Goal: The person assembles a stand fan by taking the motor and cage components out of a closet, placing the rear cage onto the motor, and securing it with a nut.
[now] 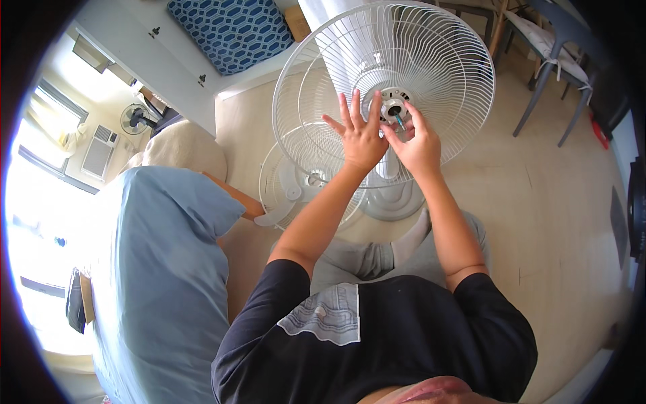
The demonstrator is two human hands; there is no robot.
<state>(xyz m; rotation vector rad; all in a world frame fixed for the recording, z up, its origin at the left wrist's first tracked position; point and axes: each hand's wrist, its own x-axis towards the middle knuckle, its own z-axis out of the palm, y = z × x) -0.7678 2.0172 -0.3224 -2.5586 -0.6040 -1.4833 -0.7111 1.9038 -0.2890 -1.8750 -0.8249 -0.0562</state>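
A white stand fan's round wire grille (pixel 471 74) faces me, around the motor hub (pixel 397 94). From the hub's centre a thin metal shaft (pixel 399 120) points toward me. My left hand (pixel 364 140) is open beside the hub, with its fingers spread across the grille. My right hand (pixel 420 145) is close to the shaft, thumb and forefinger curved apart on either side of it; I see nothing gripped in it. Below the grille stands the grey fan base (pixel 392 202). Another wire grille (pixel 267 168) lies on the floor to the left, with a pale fan blade (pixel 291 183) over it.
Another person in a light blue garment (pixel 168 256) is close on my left, a bare limb (pixel 235 196) reaching to the blade. Chairs (pixel 548 50) stand at the far right. A blue patterned cushion (pixel 229 30) lies near white cabinets (pixel 145 50). My grey-trousered legs flank the base.
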